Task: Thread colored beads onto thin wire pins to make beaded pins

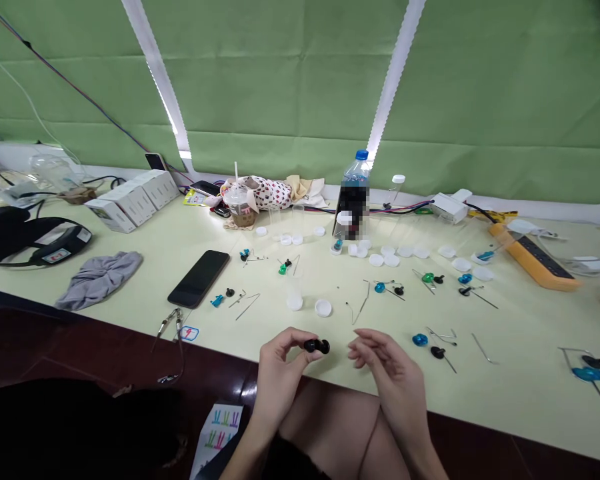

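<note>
My left hand (280, 363) pinches a small black plastic piece (317, 346) between thumb and fingertips, just above the near edge of the pale table (145, 267). My right hand (385, 367) hovers a short way to the right of it, fingers loosely curled toward the piece; whether anything thin is held in them I cannot make out. Ahead on the table lie a white cap (323, 307), a small clear vial (295, 293), bent wire pins (363, 303), and blue (420, 339), green (428, 277) and black (437, 352) small parts.
A black phone (199, 278) and a grey cloth (100, 279) lie at the left, with white boxes (130, 199) behind. A water bottle (355, 197), a drink cup (240, 203), several white caps and an orange power strip (535, 257) stand farther back. Green blinds fill the background.
</note>
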Tool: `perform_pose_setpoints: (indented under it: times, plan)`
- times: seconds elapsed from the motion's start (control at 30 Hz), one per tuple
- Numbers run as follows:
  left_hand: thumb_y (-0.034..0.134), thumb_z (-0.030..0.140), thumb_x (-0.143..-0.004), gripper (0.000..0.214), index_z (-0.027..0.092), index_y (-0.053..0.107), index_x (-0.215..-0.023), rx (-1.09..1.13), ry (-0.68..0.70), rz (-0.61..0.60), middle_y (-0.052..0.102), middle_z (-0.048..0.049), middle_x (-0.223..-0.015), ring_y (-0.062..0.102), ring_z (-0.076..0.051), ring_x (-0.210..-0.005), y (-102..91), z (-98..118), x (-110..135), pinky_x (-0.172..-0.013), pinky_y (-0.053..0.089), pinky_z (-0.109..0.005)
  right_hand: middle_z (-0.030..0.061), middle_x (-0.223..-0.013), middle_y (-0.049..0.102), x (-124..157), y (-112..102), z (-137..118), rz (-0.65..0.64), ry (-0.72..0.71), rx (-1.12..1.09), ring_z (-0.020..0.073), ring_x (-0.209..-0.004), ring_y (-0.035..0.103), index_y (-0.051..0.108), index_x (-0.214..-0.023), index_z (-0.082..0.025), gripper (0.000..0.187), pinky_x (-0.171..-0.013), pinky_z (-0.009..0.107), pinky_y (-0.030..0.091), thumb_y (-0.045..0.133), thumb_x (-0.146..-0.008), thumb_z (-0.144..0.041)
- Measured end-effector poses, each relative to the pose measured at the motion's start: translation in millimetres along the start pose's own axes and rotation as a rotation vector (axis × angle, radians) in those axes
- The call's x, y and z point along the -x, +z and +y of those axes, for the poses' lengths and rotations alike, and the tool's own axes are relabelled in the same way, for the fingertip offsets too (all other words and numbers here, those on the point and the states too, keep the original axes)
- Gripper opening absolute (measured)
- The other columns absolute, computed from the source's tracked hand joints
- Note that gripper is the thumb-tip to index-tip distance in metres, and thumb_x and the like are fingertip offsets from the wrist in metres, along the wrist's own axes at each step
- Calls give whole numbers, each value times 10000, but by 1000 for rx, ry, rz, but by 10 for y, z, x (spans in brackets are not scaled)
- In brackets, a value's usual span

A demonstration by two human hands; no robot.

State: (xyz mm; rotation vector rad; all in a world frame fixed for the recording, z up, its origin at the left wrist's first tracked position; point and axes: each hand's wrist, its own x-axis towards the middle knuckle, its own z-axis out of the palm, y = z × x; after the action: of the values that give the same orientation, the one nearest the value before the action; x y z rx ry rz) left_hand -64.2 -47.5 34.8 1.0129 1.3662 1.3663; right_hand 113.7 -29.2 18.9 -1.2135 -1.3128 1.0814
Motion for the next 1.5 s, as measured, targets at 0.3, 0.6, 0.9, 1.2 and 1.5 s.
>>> perform_pose_setpoints:
  times: [0.3, 0.6, 0.9, 1.2, 1.5]
  plan:
    - [516, 21, -751, 250, 196, 684, -813, -307, 82, -77, 716, -15, -810, 672, -178, -780, -19, -199, -162, -730, 499, -255, 3, -759, 683, -1605, 520, -428, -451, -269, 449, 143, -654, 658, 655, -879, -190, 118, -603, 255, 524, 561, -902, -258]
    - [544, 7, -745, 262, 197, 689, -851, -267, 90, -82, 696, -31, -838, 653, -185, -801, -29, -287, -209, -728, 521, -261, 79, -1183, 610, -2517, 1803, 8, -727, -361, 765, 199, -984, 631, 581, -1188, -167, 301, -835, 407, 544, 583, -943, -342]
    - [517, 16, -781, 269, 193, 683, -898, -232, 111, -102, 679, -49, -889, 649, -181, -823, -21, -328, -220, -737, 546, -265, 84, -1210, 599, -2533, 1979, 95, -746, -473, 947, 209, -1008, 624, 572, -1210, -171, 315, -849, 416, 540, 583, -942, -337]
    - [570, 117, -821, 175, 202, 677, -931, -355, 111, -80, 713, -35, -882, 658, -197, -830, -13, -314, -227, -773, 520, -298, 40, -916, 663, -2098, 885, -495, -499, -650, 928, 169, -869, 614, 618, -923, -187, 97, -778, 289, 449, 523, -945, -178]
    - [594, 213, -845, 169, 216, 703, -974, -412, 188, -108, 727, -67, -969, 672, -239, -909, 101, -292, -308, -810, 521, -338, 64, -923, 713, -1504, -2171, 32, 253, -91, 1069, 229, -824, 648, 626, -916, -240, 128, -729, 329, 443, 553, -857, -326]
